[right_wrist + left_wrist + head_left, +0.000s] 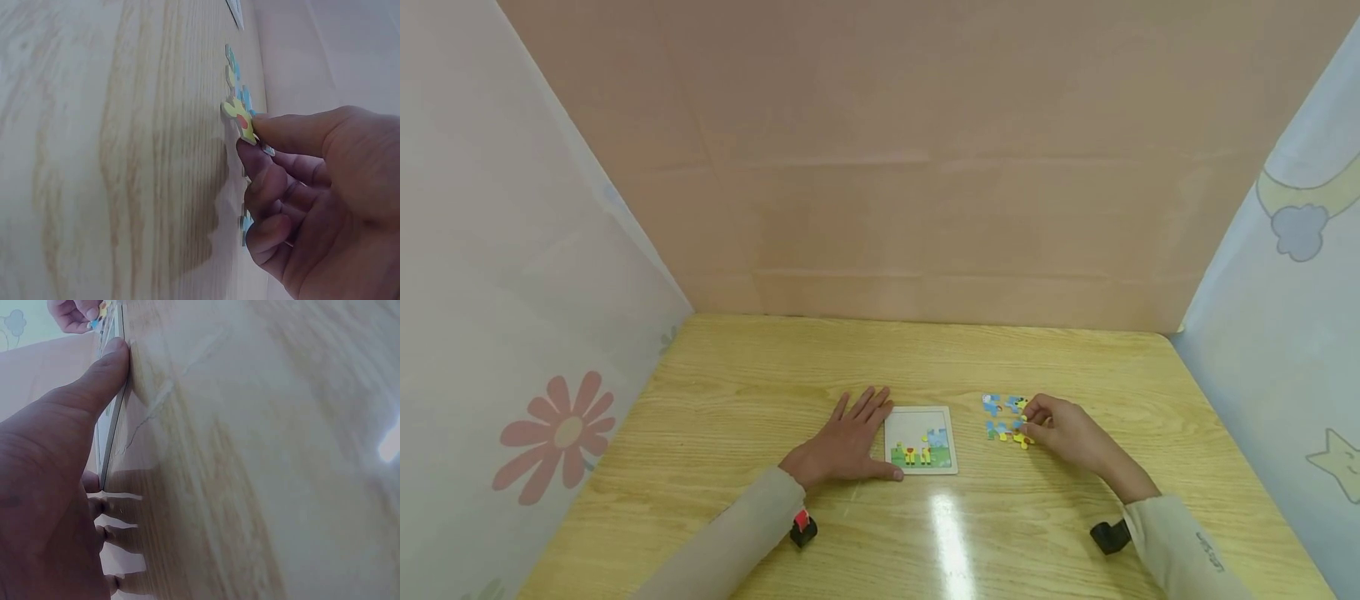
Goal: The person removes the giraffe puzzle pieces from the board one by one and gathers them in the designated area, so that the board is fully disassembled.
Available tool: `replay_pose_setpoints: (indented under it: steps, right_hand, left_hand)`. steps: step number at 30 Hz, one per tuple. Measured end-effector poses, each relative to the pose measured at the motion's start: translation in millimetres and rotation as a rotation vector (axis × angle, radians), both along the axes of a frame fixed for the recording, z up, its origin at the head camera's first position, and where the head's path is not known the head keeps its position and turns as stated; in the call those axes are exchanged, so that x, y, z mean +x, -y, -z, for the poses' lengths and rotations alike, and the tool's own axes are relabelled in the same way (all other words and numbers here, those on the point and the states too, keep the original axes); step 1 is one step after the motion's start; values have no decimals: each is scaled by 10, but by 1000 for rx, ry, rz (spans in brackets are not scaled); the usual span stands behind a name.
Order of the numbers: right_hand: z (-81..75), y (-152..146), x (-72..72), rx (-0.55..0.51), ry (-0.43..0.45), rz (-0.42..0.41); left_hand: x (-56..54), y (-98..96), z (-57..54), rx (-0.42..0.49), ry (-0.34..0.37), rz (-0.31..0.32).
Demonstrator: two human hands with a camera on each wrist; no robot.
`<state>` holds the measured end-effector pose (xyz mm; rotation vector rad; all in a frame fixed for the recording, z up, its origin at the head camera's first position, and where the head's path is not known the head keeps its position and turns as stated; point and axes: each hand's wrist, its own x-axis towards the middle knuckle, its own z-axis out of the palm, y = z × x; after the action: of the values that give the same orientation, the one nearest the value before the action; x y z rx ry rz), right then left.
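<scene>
**Right hand (pixel 1063 429) pinches 1 spotted puzzle piece (pixel 239 119) at its edge**

The hold is narrow: thumb on one side, fingertip on the other, with most of the yellow piece sticking out beyond them. It sits tilted among the loose pieces (pixel 992 404), to the right of the tray (pixel 954 450); whether it is fully clear of the table (pixel 775 367) I cannot tell. So small a contact is the likeliest weak point: a knock on the free end could twist the piece or pop it out.

The neighbours lie close, so a low, sideways pull could drag or scatter them.

The left hand (pixel 850 446) lies with fingers spread at the tray's left side, its thumb at the near left corner, gripping nothing. That seems enough to steady the tray, but if the hand pushed or lifted, the tray could slide.

Inside, the fitted pieces (pixel 938 437) fill the near part and some of the right; the far left is bare. A piece pressed in misaligned or turned wrongly could ride up on its knobs and shove those pieces apart.
</scene>
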<state>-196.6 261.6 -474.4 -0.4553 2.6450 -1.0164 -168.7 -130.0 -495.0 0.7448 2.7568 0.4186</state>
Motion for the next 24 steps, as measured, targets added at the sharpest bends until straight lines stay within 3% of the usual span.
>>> replay_pose_setpoints:
  steps: [10, 24]
  right_hand:
    - [88, -30, -33, 75, -46, 16]
    - [116, -8, -33, 96, -89, 23]
  left_hand:
    - [-2, -5, 6, -8, 11, -13]
    - [-25, -9, 23, -13, 33, -20]
